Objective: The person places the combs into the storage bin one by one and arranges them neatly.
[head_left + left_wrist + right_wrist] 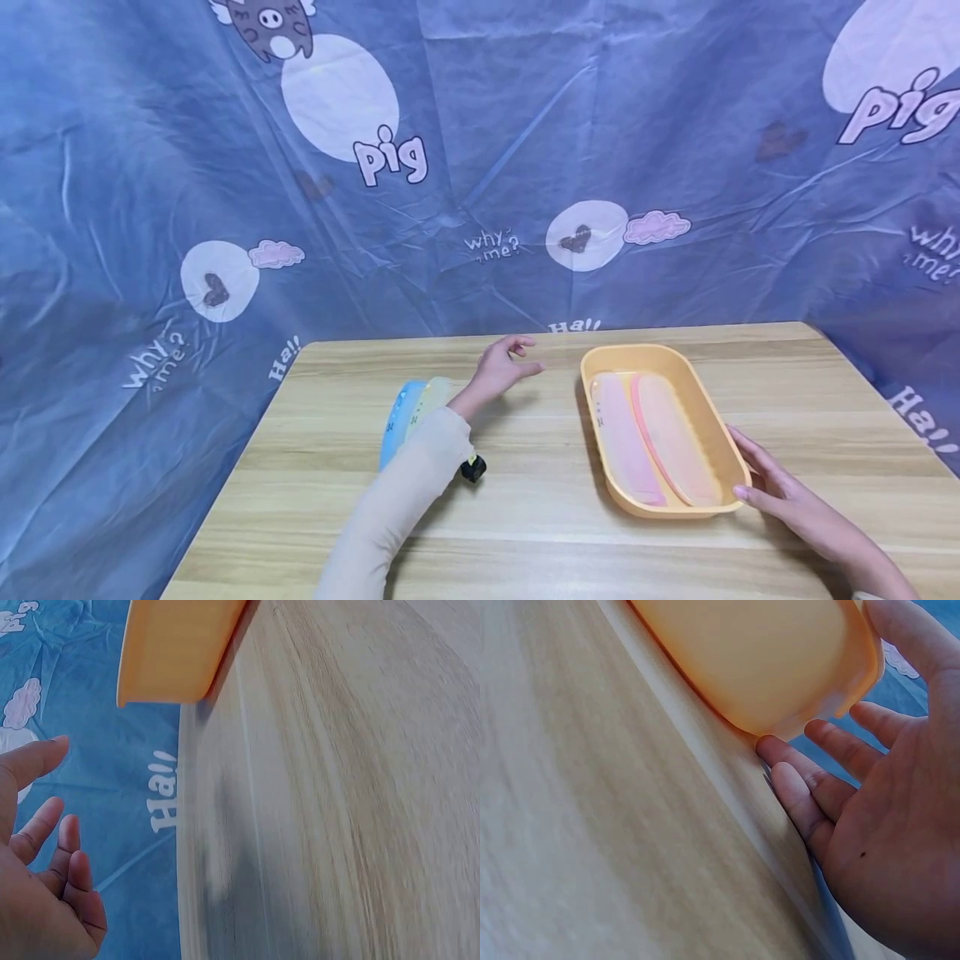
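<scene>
A yellow-orange plastic basin [651, 508] stands on the right half of the table. In it lie a translucent purple-pink flat piece [626, 442] and a pink one [675, 437] with a darker pink curved edge, side by side. My right hand [780, 487] holds the basin's near right corner, thumb on the rim and fingertips against the outer wall. My left hand [504, 367] is held over the table left of the basin, fingers loosely bent, nothing between them. Beneath the left forearm, a blue curved piece [397, 421] and a pale yellow one [431, 400] lie partly hidden.
The wooden table [540, 533] ends at a far edge close behind the basin. A blue cloth [480, 167] printed with pigs and words hangs behind it and at both sides. A small black device [473, 468] is at the left wrist.
</scene>
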{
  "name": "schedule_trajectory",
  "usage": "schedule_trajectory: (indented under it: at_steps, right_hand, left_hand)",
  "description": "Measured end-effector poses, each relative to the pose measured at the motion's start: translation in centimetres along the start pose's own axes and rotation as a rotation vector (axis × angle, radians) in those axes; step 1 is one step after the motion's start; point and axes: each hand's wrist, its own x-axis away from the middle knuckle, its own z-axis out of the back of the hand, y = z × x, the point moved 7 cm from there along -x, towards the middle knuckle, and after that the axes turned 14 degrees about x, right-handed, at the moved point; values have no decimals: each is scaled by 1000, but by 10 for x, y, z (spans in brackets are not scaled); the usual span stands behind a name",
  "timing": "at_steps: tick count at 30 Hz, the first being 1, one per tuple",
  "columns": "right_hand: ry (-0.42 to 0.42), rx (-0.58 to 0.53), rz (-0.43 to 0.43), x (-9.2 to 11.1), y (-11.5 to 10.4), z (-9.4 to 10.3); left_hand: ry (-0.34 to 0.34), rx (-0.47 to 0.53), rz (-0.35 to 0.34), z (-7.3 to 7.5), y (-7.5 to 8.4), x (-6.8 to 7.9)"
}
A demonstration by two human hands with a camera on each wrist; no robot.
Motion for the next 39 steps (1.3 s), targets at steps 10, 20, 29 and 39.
schedule_trajectory:
  at_steps: [10,20,29,39]
  right_hand:
    - [-4,5,-4,0,1,0]
    - [-15,-23,34,-1,1,0]
    - [-13,-15,21,-1,2,-1]
    - [-7,-23,39,-3,2,-1]
  left_hand:
    - [12,0,22,23,-9,4]
    - [31,1,64,47,-16,12]
    - [93,38,105,81,-30,18]
    - [124,49,108,107,-39,24]
